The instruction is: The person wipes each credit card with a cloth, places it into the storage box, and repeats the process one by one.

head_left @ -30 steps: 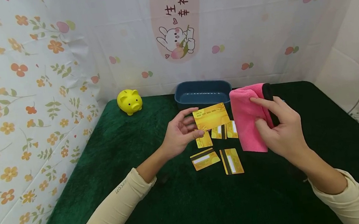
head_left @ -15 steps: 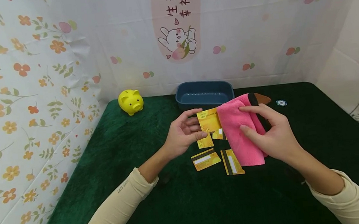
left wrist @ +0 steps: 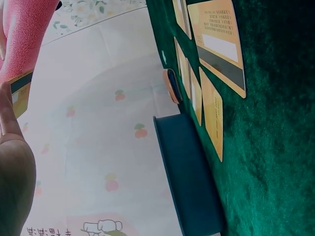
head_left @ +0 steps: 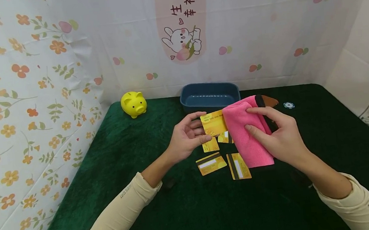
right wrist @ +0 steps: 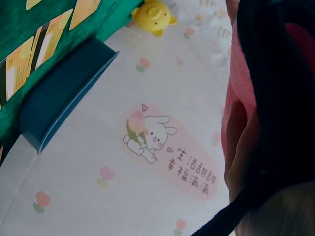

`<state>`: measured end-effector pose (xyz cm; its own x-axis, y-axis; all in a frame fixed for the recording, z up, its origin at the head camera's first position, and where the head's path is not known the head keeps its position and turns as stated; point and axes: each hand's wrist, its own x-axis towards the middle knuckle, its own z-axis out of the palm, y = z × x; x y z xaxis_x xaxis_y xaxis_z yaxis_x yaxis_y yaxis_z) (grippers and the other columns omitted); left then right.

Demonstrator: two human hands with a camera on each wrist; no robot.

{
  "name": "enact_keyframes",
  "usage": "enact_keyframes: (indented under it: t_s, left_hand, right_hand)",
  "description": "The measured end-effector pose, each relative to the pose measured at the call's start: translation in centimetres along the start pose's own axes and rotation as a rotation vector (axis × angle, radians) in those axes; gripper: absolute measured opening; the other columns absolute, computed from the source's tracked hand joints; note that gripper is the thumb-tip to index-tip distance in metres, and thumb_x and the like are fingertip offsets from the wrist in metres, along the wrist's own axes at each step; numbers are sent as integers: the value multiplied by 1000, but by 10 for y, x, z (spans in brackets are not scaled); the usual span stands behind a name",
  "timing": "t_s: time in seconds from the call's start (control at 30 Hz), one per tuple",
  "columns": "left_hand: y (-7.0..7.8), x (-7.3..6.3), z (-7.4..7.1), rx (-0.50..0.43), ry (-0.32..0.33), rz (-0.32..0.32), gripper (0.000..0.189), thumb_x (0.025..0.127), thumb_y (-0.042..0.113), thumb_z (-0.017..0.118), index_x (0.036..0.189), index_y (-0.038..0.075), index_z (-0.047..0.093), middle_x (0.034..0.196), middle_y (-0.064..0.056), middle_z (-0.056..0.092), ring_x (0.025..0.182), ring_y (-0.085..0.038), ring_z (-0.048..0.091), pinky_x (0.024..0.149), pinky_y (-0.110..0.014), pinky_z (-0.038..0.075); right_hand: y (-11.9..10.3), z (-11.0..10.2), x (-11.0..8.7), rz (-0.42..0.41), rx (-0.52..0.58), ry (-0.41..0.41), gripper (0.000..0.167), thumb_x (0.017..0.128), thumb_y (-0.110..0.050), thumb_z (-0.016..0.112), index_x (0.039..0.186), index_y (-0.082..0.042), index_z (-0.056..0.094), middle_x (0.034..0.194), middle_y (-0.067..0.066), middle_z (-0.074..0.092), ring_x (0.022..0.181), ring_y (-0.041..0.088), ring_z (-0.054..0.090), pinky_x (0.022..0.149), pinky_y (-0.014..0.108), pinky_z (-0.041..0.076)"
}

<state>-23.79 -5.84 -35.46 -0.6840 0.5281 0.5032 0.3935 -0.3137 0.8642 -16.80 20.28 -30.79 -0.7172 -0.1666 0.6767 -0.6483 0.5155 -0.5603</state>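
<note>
In the head view my left hand (head_left: 183,139) pinches a yellow bank card (head_left: 212,123) by its left end, above the green tabletop. My right hand (head_left: 284,135) grips a folded pink cloth (head_left: 248,134) with a black edge, fingers in front of it. The cloth covers the card's right part. From the left wrist, the card's dark-striped back (left wrist: 22,93) shows below the cloth (left wrist: 29,29). Below the hands lie several more yellow cards (head_left: 210,164), some face down with stripe and white strip showing; the cloth and left hand partly hide others.
A dark blue tray (head_left: 210,107) stands at the table's back. To its left sits a yellow piggy bank (head_left: 133,104). On the right are a blue-and-white poker chip (head_left: 289,105) and a brown object (head_left: 271,101), partly hidden behind the cloth.
My right hand has brought the cloth leftward and down onto the held card, covering its right part. The brown object and the chip have come into sight. My left hand keeps its grip.
</note>
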Motion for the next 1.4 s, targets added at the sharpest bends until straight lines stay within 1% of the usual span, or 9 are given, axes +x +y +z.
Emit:
enact_keyframes:
  t_s: [0.23,0.43,0.53,0.73,0.87,0.97,1.13,1.4]
  left_hand:
    - [0,-1,0,21,-2,6,58,88,-13,65,140,-10,39,124,-34,58,104,-22,68,88,-40,57]
    - [-2,-2,0,39,-14,21,60,89,-6,68,142,-9,40,125,-33,58,106,-23,68,88,-40,57]
    - [-2,-2,1,50,-17,29,61,90,-4,69,143,-9,40,125,-33,59,106,-22,68,89,-40,57]
    - [-1,-1,1,64,-19,50,65,89,7,70,143,-10,40,124,-35,59,105,-24,69,89,-41,56]
    - [-1,-2,0,67,-10,56,70,87,16,71,144,-9,40,123,-35,59,104,-24,69,88,-40,57]
    - [-2,-2,0,68,-3,56,75,84,24,72,144,-9,41,123,-35,59,104,-22,69,87,-40,57]
    - [-2,-1,0,59,3,50,81,82,32,71,144,-10,40,121,-37,59,103,-16,69,88,-40,57]
    - [-2,-2,0,12,-13,52,82,83,29,71,146,-11,37,120,-40,57,99,-13,69,85,-39,58]
  right_hand:
    - [-3,5,2,-43,60,-41,53,77,19,73,124,-3,65,111,11,66,92,7,61,72,13,53]
    - [-4,11,2,-80,102,-77,54,74,20,74,123,-2,65,108,11,67,88,9,61,67,16,54]
    - [-6,14,3,-100,113,-96,54,74,20,74,122,-3,66,108,11,67,89,10,61,67,17,54]
    - [-8,12,2,-140,105,-143,52,74,17,77,121,-3,67,107,9,67,87,10,61,68,18,54]
    - [-8,9,1,-173,117,-196,50,73,15,78,117,-4,68,108,8,67,89,10,61,69,19,55]
    - [-8,8,0,-193,129,-220,48,73,15,79,116,-5,70,111,8,67,92,10,60,70,19,55]
    - [-8,9,1,-219,144,-228,48,73,15,78,115,-5,70,114,9,67,94,12,60,72,19,54]
    - [-7,13,5,-235,164,-218,47,73,15,78,114,-4,71,113,10,67,96,13,60,74,19,55]
